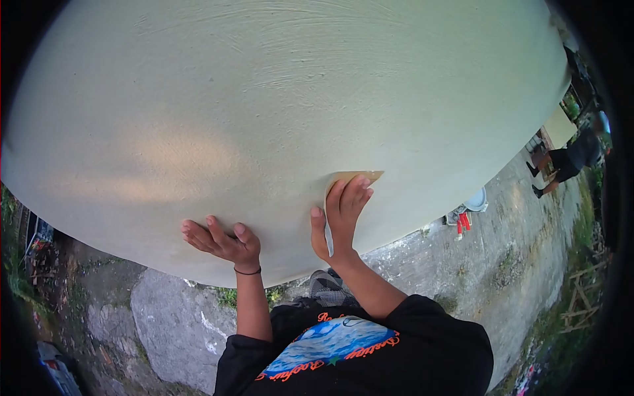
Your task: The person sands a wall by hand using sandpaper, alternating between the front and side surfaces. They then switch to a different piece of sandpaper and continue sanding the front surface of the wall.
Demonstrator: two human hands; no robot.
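A pale, off-white wall [284, 125] with fine ripples and trowel-like marks fills most of the view, its surface bulging through the wide lens. Against its lower part my right hand [343, 214] presses a tan sheet of sandpaper [373, 176]. The fingers lie over the sheet, and its whitish edge curls down beside the palm, between thumb and fingers. To the left, my left hand [224, 243] rests its fingertips at the wall, fingers apart and holding nothing. A thin dark band circles that wrist.
Below the wall runs rough concrete ground [178, 323] with some grass at its foot. At right lie a whitish basin [475, 199] and red-handled items [463, 224]. Farther off stands another person [569, 158] in dark clothes. Wooden scraps [581, 297] lie at the far right.
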